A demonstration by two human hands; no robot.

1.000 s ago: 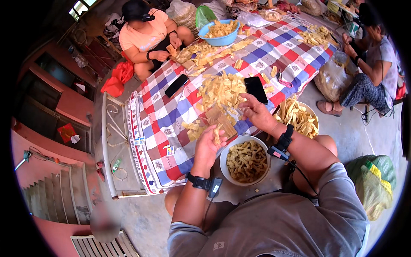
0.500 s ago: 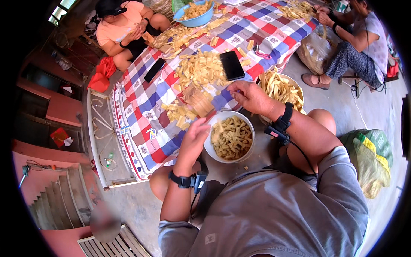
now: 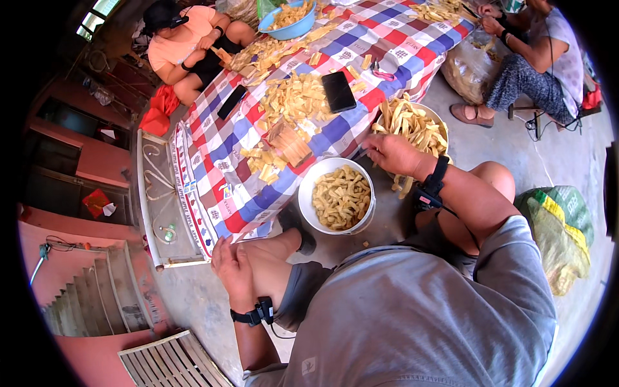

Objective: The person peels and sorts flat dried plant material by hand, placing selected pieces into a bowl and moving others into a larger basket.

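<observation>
My left hand [image 3: 233, 269] is by my left knee at the table's near left corner, its fingers stretched out and nothing visible in them. My right hand [image 3: 398, 157] is closed beside the basin of long pale-yellow strips [image 3: 411, 128]. A narrow dark shape shows at its fingertips, too unclear to name. Between my legs stands a white bucket [image 3: 308, 205] part filled with short, curled yellowish pieces [image 3: 342, 198]. Just beyond it, a small wooden block [image 3: 289, 143] lies on the checked tablecloth [image 3: 258, 205], next to a pile of cut yellowish pieces [image 3: 295, 97].
Two phones [image 3: 338, 91] [image 3: 231, 102] lie on the table, with pink-handled scissors [image 3: 383, 75] and a blue basin [image 3: 288, 19] farther off. Co-workers sit at the far left [image 3: 187, 48] and far right [image 3: 541, 58]. A green-and-yellow sack [image 3: 556, 235] stands at my right.
My left hand has swung from above the bucket down and left to my knee. My right hand has shifted slightly right and down, toward the basin of strips.
</observation>
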